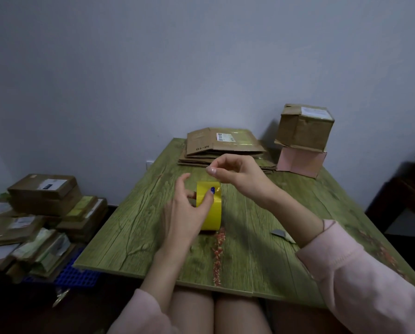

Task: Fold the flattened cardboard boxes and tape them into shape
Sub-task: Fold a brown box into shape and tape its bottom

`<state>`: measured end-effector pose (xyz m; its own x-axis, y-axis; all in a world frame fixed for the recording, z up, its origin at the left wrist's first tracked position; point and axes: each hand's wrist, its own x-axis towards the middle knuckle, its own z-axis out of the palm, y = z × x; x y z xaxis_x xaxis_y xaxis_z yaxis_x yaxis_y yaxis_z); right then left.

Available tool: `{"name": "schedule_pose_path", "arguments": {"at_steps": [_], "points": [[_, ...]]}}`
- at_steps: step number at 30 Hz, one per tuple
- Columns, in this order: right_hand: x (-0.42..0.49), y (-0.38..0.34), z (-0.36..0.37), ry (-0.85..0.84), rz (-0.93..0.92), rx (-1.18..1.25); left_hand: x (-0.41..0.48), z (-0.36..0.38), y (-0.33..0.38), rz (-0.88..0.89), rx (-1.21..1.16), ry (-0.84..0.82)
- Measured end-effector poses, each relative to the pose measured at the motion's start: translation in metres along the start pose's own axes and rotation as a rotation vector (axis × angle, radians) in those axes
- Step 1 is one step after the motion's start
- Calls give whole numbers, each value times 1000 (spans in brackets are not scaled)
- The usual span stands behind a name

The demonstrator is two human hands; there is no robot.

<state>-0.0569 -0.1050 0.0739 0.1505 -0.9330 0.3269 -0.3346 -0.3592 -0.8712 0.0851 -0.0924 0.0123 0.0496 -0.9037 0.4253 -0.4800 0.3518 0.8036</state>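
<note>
Step in hand: preparing tape. No box is at the working position yet.

The left hand (184, 208) grips the roll of yellow tape (212, 210), which stands on edge on the worktop (134, 227) in front of the person, thumb laid across its outer face. The right hand (237, 174) is raised just above and beyond the roll, thumb and forefinger pinched together and the other fingers curled. Whether it holds a free tape end cannot be told, as no strip shows between hand and roll.

Judgement: the next move calls for a length of tape to be drawn off, and for a flat box to be brought forward and squared up to receive it.

The flattened cardboard boxes (223, 150) lie stacked at the far end of the worktop, well apart from the hands. To their right a brown made-up box (305, 126) sits on a pink box (300, 162). A small grey scrap (282, 235) lies under the right forearm. It is a minor obstruction at most. A pile of parcels (40, 213) occupies the floor at left.
</note>
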Motion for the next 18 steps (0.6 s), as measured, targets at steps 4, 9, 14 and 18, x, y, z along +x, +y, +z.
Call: {"name": "schedule_pose_path", "arguments": {"at_steps": [4, 9, 14, 18], "points": [[0, -5, -2, -22, 55, -22, 9, -11, 2, 45, -101, 34], [-2, -7, -1, -24, 80, -38, 23, -21, 14, 68, -256, -8], [-3, -11, -3, 10, 190, 99, 31, -25, 12, 40, -389, -128], [0, -17, -7, 8, 375, 221, 32, -32, 9, 96, -382, -180]]}}
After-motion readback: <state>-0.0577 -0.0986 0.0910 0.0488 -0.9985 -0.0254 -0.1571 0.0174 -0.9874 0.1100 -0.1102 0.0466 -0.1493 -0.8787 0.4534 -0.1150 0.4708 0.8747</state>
